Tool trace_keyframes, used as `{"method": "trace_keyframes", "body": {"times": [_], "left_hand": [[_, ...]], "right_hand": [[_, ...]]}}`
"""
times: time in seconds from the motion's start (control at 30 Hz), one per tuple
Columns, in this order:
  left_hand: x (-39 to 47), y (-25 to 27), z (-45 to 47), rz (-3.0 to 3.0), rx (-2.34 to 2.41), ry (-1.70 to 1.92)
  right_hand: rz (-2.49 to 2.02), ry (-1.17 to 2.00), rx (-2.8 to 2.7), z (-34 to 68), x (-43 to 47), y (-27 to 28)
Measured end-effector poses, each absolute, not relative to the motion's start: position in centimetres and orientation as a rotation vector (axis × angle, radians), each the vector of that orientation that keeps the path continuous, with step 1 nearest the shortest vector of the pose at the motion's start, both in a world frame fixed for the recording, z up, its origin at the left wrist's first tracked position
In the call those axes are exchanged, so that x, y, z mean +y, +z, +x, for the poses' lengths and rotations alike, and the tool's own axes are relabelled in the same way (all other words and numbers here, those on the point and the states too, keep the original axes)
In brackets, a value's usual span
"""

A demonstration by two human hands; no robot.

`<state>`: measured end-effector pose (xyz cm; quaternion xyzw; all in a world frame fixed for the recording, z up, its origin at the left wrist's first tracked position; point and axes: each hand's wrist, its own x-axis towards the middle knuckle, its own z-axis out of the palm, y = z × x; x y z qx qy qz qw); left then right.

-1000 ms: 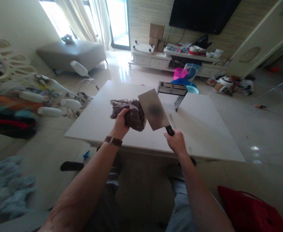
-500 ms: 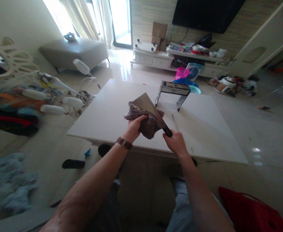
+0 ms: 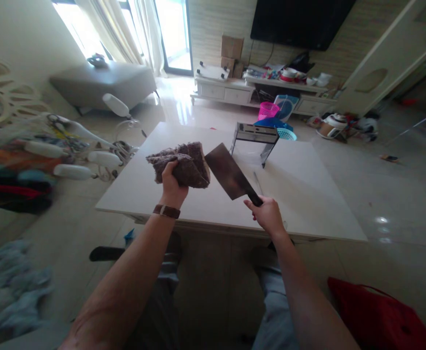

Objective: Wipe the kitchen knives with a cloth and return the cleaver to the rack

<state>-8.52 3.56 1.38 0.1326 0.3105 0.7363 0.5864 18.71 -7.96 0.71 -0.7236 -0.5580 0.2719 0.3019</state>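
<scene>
My left hand (image 3: 174,184) grips a folded, fuzzy brown cloth (image 3: 189,170) above the white table (image 3: 143,194). In my right hand (image 3: 268,213) is the black handle of a cleaver (image 3: 229,172), its broad blade tilted up to the left. A small gap separates the blade from the cloth. Behind the cleaver stands a knife holder (image 3: 256,132) with a dark top and clear sides. On the tabletop just right of the blade lies a thin metal rod-like tool (image 3: 258,183), its kind unclear.
A white lamp with several long shades (image 3: 105,159) stands at the table's left. Past the far edge are a pink basket (image 3: 268,111) and a light blue basket (image 3: 286,134). A red bag or cushion (image 3: 376,316) lies at lower right, grey fluffy fabric (image 3: 12,287) at lower left.
My left hand has drawn the cloth off the blade to the left. The cleaver stays in my right hand, its whole blade now uncovered. The view has shifted slightly.
</scene>
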Motion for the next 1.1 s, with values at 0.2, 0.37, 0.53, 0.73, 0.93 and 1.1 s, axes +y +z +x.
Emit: {"method": "trace_keyframes", "body": {"times": [0.2, 0.37, 0.53, 0.73, 0.93, 1.1], "left_hand": [[1.8, 2.1, -6.5, 0.301, 0.497, 1.569], [1.2, 1.8, -5.0, 0.363, 0.459, 1.447], [0.9, 1.2, -4.6, 0.301, 0.524, 1.463], [1.3, 0.9, -4.9, 0.282, 0.555, 1.534], [1.4, 1.8, -5.5, 0.33, 0.492, 1.614], [0.6, 2.4, -4.9, 0.319, 0.561, 1.564]], "right_hand": [[-1.799, 0.312, -1.502, 17.1, -8.1, 1.4], [-1.659, 0.159, -1.687, 15.7, -8.1, 0.9], [-1.732, 0.203, -1.873, 15.5, -7.8, 0.6], [-1.742, 0.332, -1.916, 15.5, -8.0, 0.8], [-1.948, 0.316, -1.715, 16.0, -8.4, 1.0], [-2.006, 0.131, -1.533, 16.5, -8.5, 1.0]]}}
